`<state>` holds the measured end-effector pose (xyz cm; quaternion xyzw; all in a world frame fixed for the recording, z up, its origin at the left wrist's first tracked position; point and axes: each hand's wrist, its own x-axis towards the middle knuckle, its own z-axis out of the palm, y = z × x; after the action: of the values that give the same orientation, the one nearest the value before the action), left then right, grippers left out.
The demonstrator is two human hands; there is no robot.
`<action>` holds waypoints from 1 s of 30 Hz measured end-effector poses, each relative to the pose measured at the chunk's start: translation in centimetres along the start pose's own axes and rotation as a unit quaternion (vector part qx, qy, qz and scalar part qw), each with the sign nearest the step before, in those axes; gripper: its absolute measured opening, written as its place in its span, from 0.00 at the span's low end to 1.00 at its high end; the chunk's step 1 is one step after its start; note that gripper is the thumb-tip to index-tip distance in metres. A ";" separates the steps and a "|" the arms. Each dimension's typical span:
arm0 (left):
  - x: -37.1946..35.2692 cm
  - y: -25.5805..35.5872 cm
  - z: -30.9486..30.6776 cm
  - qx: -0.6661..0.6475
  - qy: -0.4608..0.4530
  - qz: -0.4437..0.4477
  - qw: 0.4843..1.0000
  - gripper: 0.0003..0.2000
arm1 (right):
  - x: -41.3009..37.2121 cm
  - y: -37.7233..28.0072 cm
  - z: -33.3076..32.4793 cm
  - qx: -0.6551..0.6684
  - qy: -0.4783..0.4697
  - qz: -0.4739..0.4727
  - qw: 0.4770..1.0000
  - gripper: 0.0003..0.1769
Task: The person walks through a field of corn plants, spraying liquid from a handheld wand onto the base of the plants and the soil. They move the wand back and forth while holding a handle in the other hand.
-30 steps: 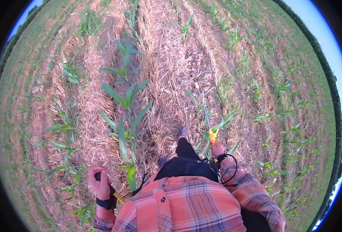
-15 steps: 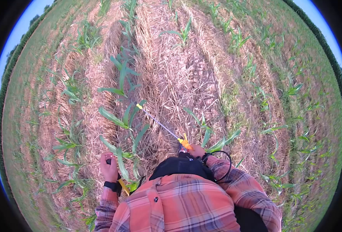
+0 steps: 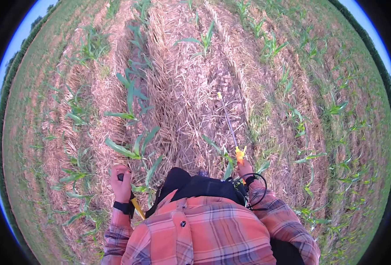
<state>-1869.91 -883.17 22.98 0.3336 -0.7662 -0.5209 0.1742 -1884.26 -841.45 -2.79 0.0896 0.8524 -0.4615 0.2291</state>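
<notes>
My right hand [image 3: 245, 168] is closed around the yellow handle [image 3: 240, 153] of a spray wand [image 3: 229, 121]. Its thin metal tube points forward and slightly left, ending in a yellow nozzle [image 3: 219, 95] over the straw-covered strip. A black hose [image 3: 265, 189] loops beside my right wrist. At the left, my left hand [image 3: 121, 184] is wrapped round the black grip of a pump lever [image 3: 137, 207], whose yellow bar runs back toward my side. Young corn plants [image 3: 124, 149] stand just ahead of that hand. Another corn plant [image 3: 222, 151] is close to the wand's handle.
Rows of young corn [image 3: 269, 46] run forward on both sides, with dry straw [image 3: 184, 95] and bare soil between them. Green weeds [image 3: 264, 117] grow along the right row. A dark tree line [image 3: 372, 53] borders the field.
The wand has swung from left to right, its nozzle moving from the left corn row to the middle strip. My right hand has shifted right. My left hand has risen slightly with the lever.
</notes>
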 end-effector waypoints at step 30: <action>28.2 -0.8 0.9 -0.032 0.051 -0.030 0.998 0.05 | 20.5 -31.0 11.5 -0.179 -0.258 -0.096 0.945 0.17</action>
<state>-1890.41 -902.25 19.65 0.3770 -0.7286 -0.5327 0.2080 -1909.99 -869.44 5.22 -0.1575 0.8373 -0.3286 0.4076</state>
